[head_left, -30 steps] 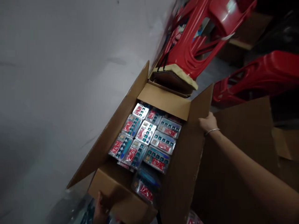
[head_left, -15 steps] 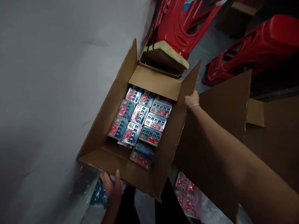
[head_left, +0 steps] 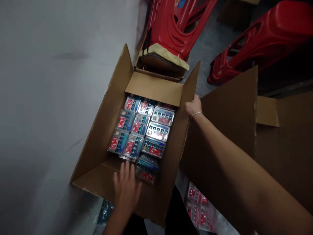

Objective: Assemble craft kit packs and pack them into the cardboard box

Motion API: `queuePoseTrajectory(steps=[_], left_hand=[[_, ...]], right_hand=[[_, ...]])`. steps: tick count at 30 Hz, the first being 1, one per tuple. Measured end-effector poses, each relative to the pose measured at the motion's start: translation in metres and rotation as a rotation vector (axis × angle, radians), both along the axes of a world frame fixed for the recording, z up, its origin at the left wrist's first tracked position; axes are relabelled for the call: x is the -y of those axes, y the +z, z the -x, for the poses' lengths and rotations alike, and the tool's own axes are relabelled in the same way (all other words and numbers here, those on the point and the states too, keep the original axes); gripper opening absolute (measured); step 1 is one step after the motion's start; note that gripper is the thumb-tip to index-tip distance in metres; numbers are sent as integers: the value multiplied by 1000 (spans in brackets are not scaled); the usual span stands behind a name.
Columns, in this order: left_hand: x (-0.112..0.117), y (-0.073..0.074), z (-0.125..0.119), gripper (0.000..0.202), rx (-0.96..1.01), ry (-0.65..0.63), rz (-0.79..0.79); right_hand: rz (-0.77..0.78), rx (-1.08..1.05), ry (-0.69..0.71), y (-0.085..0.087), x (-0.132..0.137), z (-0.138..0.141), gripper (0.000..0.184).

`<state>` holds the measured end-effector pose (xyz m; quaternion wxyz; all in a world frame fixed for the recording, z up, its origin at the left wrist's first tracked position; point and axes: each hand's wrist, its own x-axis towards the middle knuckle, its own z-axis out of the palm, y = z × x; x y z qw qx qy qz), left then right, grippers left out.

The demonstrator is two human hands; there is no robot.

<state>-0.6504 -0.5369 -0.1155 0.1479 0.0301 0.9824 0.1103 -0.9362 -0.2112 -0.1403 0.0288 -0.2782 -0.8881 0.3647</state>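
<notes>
An open cardboard box [head_left: 94, 130] stands in front of me, its flaps raised. Inside lie several clear plastic kit packs [head_left: 139, 124] with red and teal pieces, laid in rows. One kit pack [head_left: 146, 168] sits apart from the rows at the near right. My right hand [head_left: 194, 106], with a bracelet at the wrist, is closed around the edge of the box's right flap. Over the near flap my left hand [head_left: 127, 184] reaches into the box with fingers spread, its tips close to the near packs; whether they touch is unclear.
Red plastic stools [head_left: 171, 31] rest at the far side near a smaller open carton [head_left: 158, 71]. Another red stool [head_left: 264, 39] lies at the right. A second large cardboard box [head_left: 227, 130] stands beside mine. Bagged kit packs [head_left: 199, 209] are on the floor below. A pale wall [head_left: 49, 98] borders the left.
My left hand has let go of the near flap's edge and moved up over it into the box. My right hand keeps its grip. The box appears slightly farther left in view.
</notes>
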Motion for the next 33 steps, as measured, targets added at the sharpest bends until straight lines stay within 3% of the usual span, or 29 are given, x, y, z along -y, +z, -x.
queuePoseTrajectory(steps=[2,5,8,11,15,21,26,30,33], left_hand=[[-30,-26,36,71,199,-195,48],[-66,-73,70,74,386,-320,109],[-77,-108,75,75,332,-363,111],[-73,-126,70,77,282,-348,141],[-70,-133,67,79,248,-336,152],[-75,-121,67,68,168,-356,127],[-88,-116,67,58,216,-329,214],[-89,-115,78,59,262,-336,234],[-85,-113,94,68,265,-389,207]], right_hand=[[20,75,-33,6,9,2,52],[72,90,-40,11,12,2,55],[122,57,-24,12,6,-2,56],[135,63,-3,12,1,-4,58],[133,92,14,16,2,-4,61],[165,94,-2,19,7,-4,63],[201,23,-21,11,9,-4,63],[227,50,-19,12,5,3,64],[355,120,-6,14,6,-11,65]])
